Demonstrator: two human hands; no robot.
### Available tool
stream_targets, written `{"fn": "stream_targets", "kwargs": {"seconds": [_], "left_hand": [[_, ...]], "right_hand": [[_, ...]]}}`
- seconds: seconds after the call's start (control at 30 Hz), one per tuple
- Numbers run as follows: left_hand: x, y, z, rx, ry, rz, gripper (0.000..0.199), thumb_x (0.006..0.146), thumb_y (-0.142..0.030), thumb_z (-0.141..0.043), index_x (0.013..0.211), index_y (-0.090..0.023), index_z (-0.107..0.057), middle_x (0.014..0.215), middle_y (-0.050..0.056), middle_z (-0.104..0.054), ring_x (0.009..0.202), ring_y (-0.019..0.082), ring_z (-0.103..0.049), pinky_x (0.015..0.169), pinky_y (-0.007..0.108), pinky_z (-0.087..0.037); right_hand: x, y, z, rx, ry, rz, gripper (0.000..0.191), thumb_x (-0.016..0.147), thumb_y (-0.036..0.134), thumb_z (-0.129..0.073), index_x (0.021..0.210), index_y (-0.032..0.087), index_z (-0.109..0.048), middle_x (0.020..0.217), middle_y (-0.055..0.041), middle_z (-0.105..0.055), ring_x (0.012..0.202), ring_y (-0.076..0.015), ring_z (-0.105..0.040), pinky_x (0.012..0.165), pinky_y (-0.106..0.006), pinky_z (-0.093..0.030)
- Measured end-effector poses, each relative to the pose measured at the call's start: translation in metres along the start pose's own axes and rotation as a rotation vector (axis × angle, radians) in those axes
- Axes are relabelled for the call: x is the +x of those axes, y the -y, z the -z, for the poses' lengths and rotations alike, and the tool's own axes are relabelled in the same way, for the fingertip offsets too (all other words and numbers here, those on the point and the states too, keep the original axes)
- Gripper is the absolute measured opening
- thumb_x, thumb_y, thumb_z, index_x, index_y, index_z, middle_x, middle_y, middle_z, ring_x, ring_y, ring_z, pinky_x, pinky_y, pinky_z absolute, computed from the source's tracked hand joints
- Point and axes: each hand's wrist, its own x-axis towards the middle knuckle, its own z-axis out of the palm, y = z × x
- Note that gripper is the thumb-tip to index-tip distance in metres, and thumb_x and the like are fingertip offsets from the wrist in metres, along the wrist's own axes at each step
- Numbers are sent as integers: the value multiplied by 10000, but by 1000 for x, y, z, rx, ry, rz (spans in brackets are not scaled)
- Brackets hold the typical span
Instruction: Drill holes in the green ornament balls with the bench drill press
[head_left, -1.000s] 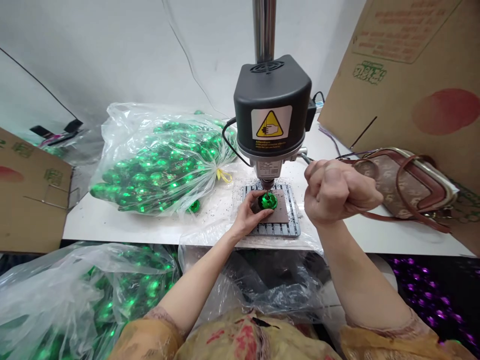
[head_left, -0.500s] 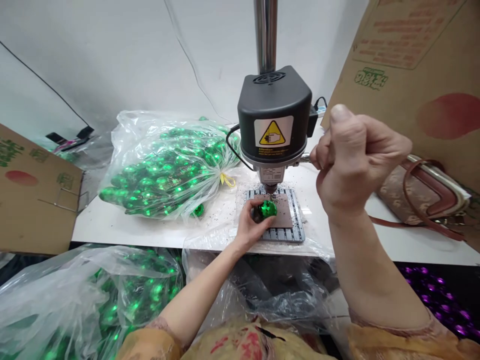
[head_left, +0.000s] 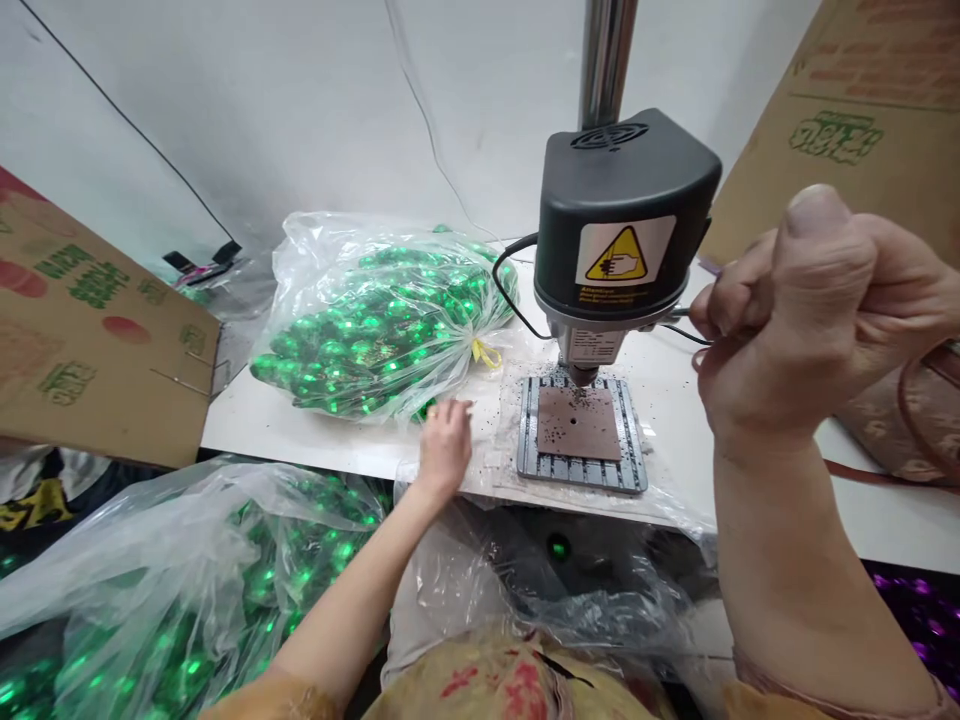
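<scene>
Green ball (head_left: 426, 408) is peeking out beside the left hand (head_left: 445, 442), left of the frame's centre; whether that hand is grasping it, I cannot tell. At right, the right hand (head_left: 810, 320) is clenching the lever (head_left: 677, 315) of the drill press (head_left: 626, 200).

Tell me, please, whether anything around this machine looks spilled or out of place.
Dark crumbs lie scattered over the brown board and slotted metal base, like spilled debris. A lone green ball shows below the table edge, apart from the tied bag; I can't tell whether it was dropped.
</scene>
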Motion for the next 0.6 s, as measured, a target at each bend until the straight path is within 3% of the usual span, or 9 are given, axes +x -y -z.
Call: {"fn": "stream_targets", "kwargs": {"seconds": [0.07,0.17,0.3,0.4,0.5,0.6], "left_hand": [[19,16,8,122,-10,125,278,913,-55,-402,974,-200,-631,1012,141,-585,957,309,-562,828,443,-422],[33,29,13,176,-2,175,267,882,-19,-415,921,-188,-618,994,124,-538,903,287,-534,786,418,-387],[38,26,11,188,41,153,193,838,-42,-534,915,-188,-633,1000,110,-541,907,281,-538,806,421,-392],[39,13,11,135,68,59,181,832,-151,-626,996,-214,-667,1057,114,-579,991,305,-554,891,462,-406],[35,-12,6,-297,91,-52,272,840,-259,-659,1111,-243,-672,1136,91,-614,1043,259,-585,943,416,-444],[30,-43,-5,-993,251,111,328,887,-407,-615,1158,-227,-655,1107,77,-658,940,199,-635,836,347,-522]], "right_hand": [[0,0,-1,-5,-6,11,470,870,252,-578,464,200,-348,409,51,-339,379,-58,-339,436,-299,-223],[-1,-1,-1,11,-11,32,467,872,244,-575,473,200,-337,412,54,-332,378,-54,-338,437,-294,-222],[-1,-3,-1,26,-9,27,470,872,234,-576,472,203,-333,406,59,-301,374,-56,-337,431,-289,-221],[0,-5,0,43,-16,38,468,860,236,-594,463,203,-348,395,65,-301,357,-52,-326,412,-287,-213],[0,-7,1,47,-17,27,461,857,245,-603,462,207,-369,393,62,-324,358,-60,-336,407,-296,-209],[0,-8,2,70,-16,46,472,849,244,-615,454,207,-360,387,60,-344,352,-61,-317,399,-300,-197]]}}
